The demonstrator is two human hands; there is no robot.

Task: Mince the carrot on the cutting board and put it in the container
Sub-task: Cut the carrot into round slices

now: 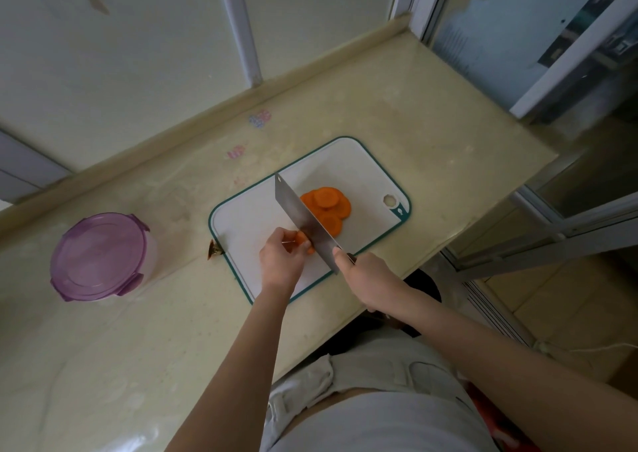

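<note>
- Right hand (366, 275) is closed round the handle of a cleaver (303, 220), w/ one finger reaching up onto the blade by the handle. The blade stands edge-down on the cutting board (248, 223) and runs diagonally away from the person.
- Left hand (279, 258) has its fingers curled, pinching a short carrot stub (303, 241) down on the board. The stub is just left of the blade, touching it or v. near (can't tell which).
- Step in hand, as I read it: slicing the carrot into rounds, i.e. early prep, no mincing yet. A pile of carrot rounds (326, 206) lies overlapped on the right side of the blade, near mid-board and apart from both hands.
- Next move prob. calls for finishing the stub w/ the fingertips tucked back, since there's little to hold. After that: stack the rounds, cut them to strips, then cross-cut fine.
- Container (100, 256) sits on the counter (155, 330) well left of the board, out of either hand's grasp. Its purple lid is on, so it needs opening before any carrot goes in.
</note>
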